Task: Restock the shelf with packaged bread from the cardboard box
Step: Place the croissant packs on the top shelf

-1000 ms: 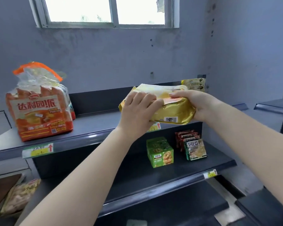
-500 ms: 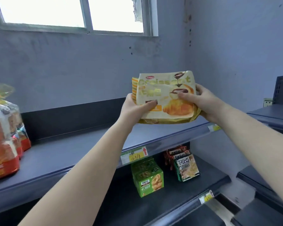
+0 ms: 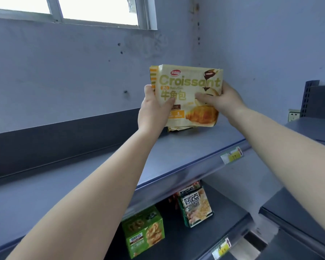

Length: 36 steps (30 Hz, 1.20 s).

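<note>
Left hand: the left hand (image 3: 154,111) grips the left edge of the croissant packet (image 3: 188,96), thumb laid across the front near the printed characters, the other fingers hidden behind the wrapper.
Right hand: the right hand (image 3: 219,99) grips the right edge of the same packet, thumb pressed flat on the front above the croissant picture, the remaining fingers wrapped behind out of sight.
Croissant packet: a cream and yellow bag marked "Croissant", held upright between both hands with its front facing the camera; its crumpled bottom edge touches or sits just above the top shelf (image 3: 186,154), which of the two I cannot tell. It stands near the right end of that shelf, close to the corner of the wall.
Top shelf: a dark blue-grey board with a raised back panel (image 3: 64,139) running behind it; a yellow price tag (image 3: 232,155) is clipped to its front edge, to the right of the packet.
Lower shelf: on the lower shelf (image 3: 231,214) beneath, a green snack box (image 3: 144,231) stands on the left, and a row of green-edged cracker boxes (image 3: 195,207) stands just to its right, one behind another. Another price tag (image 3: 221,247) sits on this shelf's front edge.
Surroundings: a blue-grey wall (image 3: 73,72) rises behind the shelving, with a window (image 3: 98,10) at the top left.
</note>
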Motion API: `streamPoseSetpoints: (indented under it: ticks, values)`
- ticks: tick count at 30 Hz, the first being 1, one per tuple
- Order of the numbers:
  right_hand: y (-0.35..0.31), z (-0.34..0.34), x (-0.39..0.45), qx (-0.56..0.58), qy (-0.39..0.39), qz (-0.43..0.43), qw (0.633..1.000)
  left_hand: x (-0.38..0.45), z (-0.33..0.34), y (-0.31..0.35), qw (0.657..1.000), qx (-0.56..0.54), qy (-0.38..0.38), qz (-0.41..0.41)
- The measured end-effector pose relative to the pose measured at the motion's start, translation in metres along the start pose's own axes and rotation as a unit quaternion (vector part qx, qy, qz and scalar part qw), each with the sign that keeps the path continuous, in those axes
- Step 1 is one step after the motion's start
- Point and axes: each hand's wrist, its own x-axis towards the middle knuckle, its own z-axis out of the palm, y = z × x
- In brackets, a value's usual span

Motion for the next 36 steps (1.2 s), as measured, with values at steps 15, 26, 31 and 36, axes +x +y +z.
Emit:
streamPoseSetpoints:
  ticks: [15, 26, 31, 36]
  values:
    - [0.126, -0.033, 0.157, 0.017, -0.117, -0.026, 0.993, 0.074, 0.143, -0.022, 0.992, 0.034, 0.068, -0.102]
    - [0.19, 0.008, 0.18, -0.168, -0.218, 0.051, 0.96, 0.078, 0.168, -0.086, 0.95, 0.2, -0.002, -0.239]
    - [0.189, 0.004, 0.177, -0.167, -0.211, 0.05, 0.962, 0.079, 0.17, -0.088, 0.952, 0.205, 0.016, -0.227]
    - [0.191, -0.005, 0.175, -0.169, -0.19, 0.06, 0.965, 0.078, 0.182, -0.085, 0.956, 0.18, 0.013, -0.23]
